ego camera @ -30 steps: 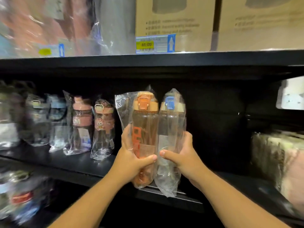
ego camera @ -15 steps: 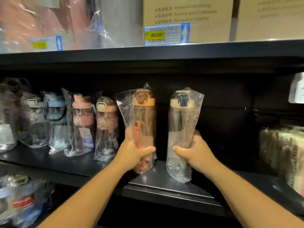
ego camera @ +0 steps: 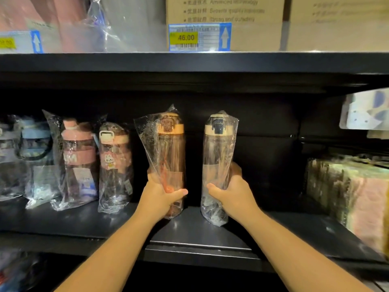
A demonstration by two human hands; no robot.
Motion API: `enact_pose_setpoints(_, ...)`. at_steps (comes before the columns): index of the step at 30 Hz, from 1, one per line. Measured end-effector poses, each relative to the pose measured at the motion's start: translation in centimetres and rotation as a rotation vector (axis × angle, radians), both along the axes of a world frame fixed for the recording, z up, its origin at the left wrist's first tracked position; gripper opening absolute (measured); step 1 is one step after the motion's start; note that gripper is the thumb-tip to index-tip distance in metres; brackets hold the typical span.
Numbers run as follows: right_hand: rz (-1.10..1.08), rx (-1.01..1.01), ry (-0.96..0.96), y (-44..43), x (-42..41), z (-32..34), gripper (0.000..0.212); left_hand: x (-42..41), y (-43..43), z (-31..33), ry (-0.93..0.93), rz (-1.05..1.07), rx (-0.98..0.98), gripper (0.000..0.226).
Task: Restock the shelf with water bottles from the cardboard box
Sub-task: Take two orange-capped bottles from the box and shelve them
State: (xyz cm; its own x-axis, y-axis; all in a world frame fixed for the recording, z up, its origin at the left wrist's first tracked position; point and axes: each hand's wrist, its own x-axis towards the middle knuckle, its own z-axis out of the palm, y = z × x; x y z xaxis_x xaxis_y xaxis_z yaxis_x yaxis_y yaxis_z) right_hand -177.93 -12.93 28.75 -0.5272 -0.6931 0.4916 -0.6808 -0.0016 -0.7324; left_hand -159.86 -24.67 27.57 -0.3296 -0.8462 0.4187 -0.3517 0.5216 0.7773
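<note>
Left hand [ego camera: 161, 194] grasps the bagged orange-lidded clear bottle [ego camera: 171, 157]; right hand [ego camera: 233, 193] grasps the cream-lidded one [ego camera: 217, 157] beside it. Likely light, stiff; slippery wrap, so hold low.

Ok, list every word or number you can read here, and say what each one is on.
"46.00": yellow patch of the middle price tag on the upper shelf edge; its small print is too small.
"Advanced technology", probably: brown carton above; its other lines are blurred.
Left price tag: blurred.
Pink bottle: band letters unreadable.
Orange-lidded bottle: red lettering partly hidden by the left hand, unreadable.
Beige-lidded bottle: none legible.
</note>
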Motion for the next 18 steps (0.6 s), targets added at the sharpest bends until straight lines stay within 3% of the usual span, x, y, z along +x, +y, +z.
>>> enact_pose_setpoints(4, -0.001, -0.003, 0.015, 0.1, 0.3, 0.0, 0.07, 0.1, 0.2, 0.1, 0.013, -0.015, -0.011, 0.066)
enact_pose_setpoints(9, -0.007, 0.108, 0.043, -0.1, 0.5, 0.2, 0.047, 0.0, -0.9, -0.3, 0.002, -0.025, 0.041, 0.068)
enact_pose_setpoints(13, 0.013, 0.091, -0.001, -0.3, 0.4, 0.0, 0.043, 0.2, -0.7, -0.6, -0.001, -0.034, 0.066, 0.079)
enact_pose_setpoints(16, 0.041, 0.13, -0.027, -0.4, -0.1, -0.2, 0.05, 0.7, -0.9, -0.9, -0.033, -0.068, 0.14, 0.093)
enact_pose_setpoints(18, 0.083, 0.202, -0.039, 0.1, -0.3, -0.3, 0.074, 1.5, 0.0, -0.5, -0.03, -0.1, 0.175, 0.1)
